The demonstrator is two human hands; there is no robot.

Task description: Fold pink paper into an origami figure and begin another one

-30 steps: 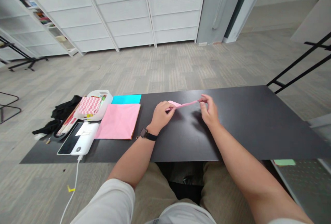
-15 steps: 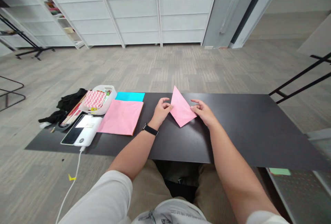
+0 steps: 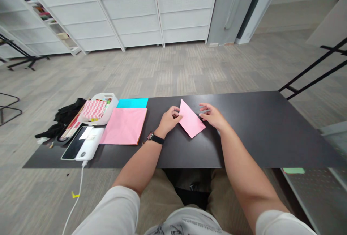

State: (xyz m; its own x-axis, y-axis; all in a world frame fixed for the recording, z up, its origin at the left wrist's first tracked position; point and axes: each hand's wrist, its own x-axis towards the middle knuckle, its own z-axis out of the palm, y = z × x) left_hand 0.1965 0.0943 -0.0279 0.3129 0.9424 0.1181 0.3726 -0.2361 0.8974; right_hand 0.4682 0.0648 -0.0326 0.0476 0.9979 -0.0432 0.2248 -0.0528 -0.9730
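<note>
A folded piece of pink paper (image 3: 191, 120), roughly triangular with a point at its far end, is tilted just over the black table. My left hand (image 3: 170, 119) pinches its left edge between thumb and curled fingers; a dark watch is on that wrist. Beside the paper's right edge is my right hand (image 3: 211, 115), its thumb and fingers apart and holding nothing. To the left of my left hand lies a stack of square paper (image 3: 125, 125) with a pink sheet on top, and blue paper (image 3: 133, 103) shows behind it.
A white basket (image 3: 111, 109) holds a pink zigzag-patterned item. In front of it are a phone (image 3: 74, 144) and a white power bank (image 3: 90, 146), with a cable (image 3: 82, 179) hanging over the table's edge. Black cloth (image 3: 69, 110) lies at the far left of the black table (image 3: 252, 130).
My right hand has let go of the folded paper's right corner and moved slightly off it. The paper has tipped lower toward the table, still in my left hand. The view has shifted slightly.
</note>
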